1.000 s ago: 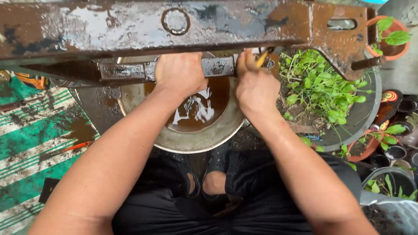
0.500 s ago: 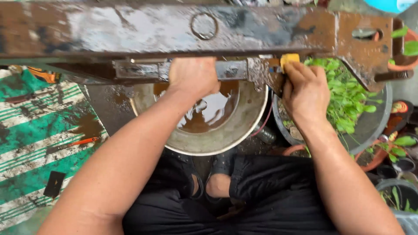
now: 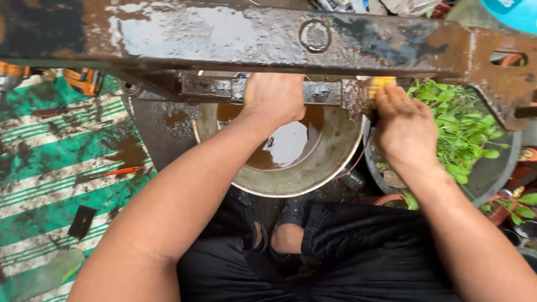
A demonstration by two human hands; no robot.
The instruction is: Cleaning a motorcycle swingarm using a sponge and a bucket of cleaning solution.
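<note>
While the left hand (image 3: 274, 98) grips the wet, rusty metal bar (image 3: 224, 88) above a metal basin (image 3: 313, 173) of brown water, the right hand (image 3: 404, 130) presses a yellow sponge (image 3: 382, 85) closed-fingered against the bar's end, beside a potted green plant (image 3: 464, 131).

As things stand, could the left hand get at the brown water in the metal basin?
Probably yes. The left hand grips the wet rusty bar directly above the metal basin, and the brown water below lies open, with nothing between. The right hand is off to the side.
</note>
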